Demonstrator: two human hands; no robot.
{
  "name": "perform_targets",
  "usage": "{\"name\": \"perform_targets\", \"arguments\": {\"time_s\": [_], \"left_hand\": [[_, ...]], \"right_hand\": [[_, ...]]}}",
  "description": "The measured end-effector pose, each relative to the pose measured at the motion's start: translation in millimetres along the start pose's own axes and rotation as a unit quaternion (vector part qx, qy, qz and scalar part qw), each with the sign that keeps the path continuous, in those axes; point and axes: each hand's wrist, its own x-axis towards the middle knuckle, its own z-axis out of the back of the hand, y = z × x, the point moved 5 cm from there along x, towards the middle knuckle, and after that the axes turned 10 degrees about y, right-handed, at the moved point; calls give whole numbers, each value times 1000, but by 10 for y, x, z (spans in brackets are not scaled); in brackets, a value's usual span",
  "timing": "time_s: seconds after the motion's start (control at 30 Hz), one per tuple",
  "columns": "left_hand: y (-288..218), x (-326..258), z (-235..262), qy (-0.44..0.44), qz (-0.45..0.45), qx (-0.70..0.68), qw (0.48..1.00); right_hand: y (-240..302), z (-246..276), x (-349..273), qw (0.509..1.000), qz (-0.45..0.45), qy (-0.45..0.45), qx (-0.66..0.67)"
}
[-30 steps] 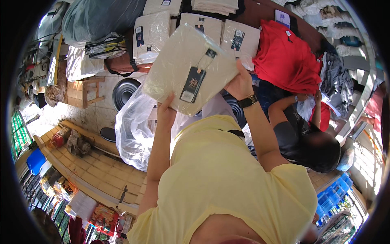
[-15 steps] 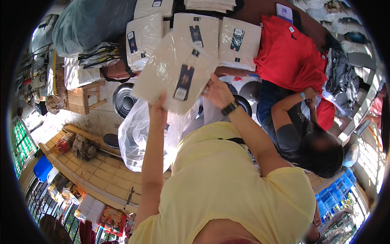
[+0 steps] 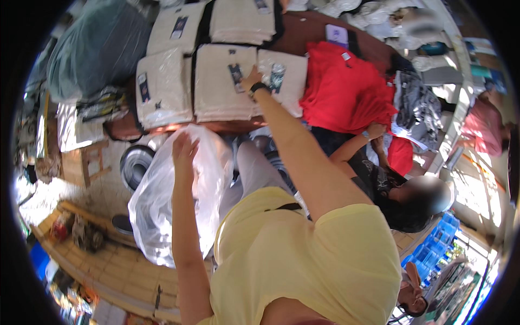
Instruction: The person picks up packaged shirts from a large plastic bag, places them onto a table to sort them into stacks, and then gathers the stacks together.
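The right hand [image 3: 252,80] stretches farther forward than the left hand [image 3: 185,148].

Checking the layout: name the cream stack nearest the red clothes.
The near row's rightmost stack, beside the red clothes; the other cream stacks sit farther left.

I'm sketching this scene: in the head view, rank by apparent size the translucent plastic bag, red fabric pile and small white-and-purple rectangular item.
Largest: translucent plastic bag
Next: red fabric pile
Smallest: white-and-purple rectangular item
True sizes may differ with nearness to the camera.
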Motion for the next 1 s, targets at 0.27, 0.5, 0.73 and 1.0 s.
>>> {"name": "perform_targets", "arguments": {"time_s": [0.27,0.5,0.73,1.0], "left_hand": [[871,-1143,1022,-91,1,232,968],[1422,-1027,1514,-121,91,181,972],[1515,-813,1275,-23,175,173,969],[1679,-898,862,63,195,143,968]], "right_hand": [[315,40,-1018,991,87,-6,-103],[433,-321,-1811,980,153,24,-129],[585,-618,-2411,964,241,27,-106],[663,-969,-2930,903,424,-28,-67]]}}
